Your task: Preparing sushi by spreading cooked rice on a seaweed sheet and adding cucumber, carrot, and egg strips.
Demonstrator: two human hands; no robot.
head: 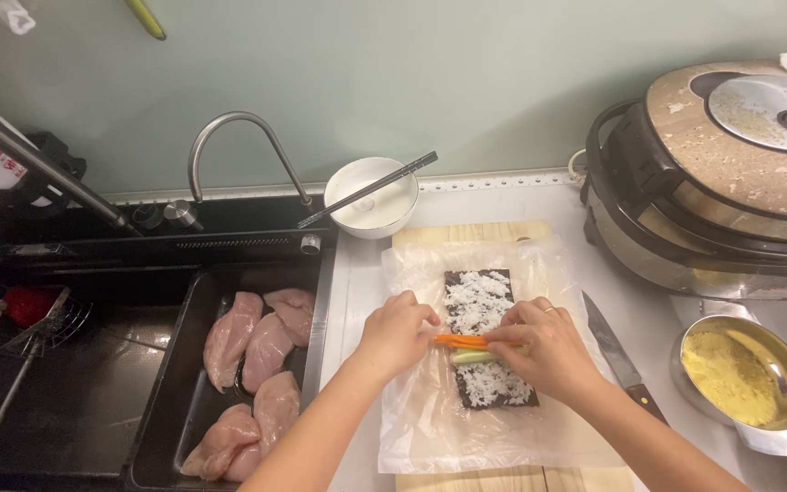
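Note:
A dark seaweed sheet (466, 279) spread with white rice (475, 299) lies on clear plastic wrap (430, 410) over a wooden board (466, 234). Across the middle of the rice lie an orange carrot stick (460, 341) and a pale green cucumber stick (474, 357). My left hand (395, 333) touches the left end of the carrot stick with its fingertips. My right hand (548, 344), with a ring on one finger, pinches the right ends of both sticks and covers part of the rice.
A knife (614, 350) lies right of the board. A white bowl (371, 196) with chopsticks (368, 189) stands behind it. A black tray (175, 364) of raw chicken breasts (257, 355) sits in the sink at left. A rice cooker (712, 182) and a metal bowl (747, 378) of yellow crumbs stand at right.

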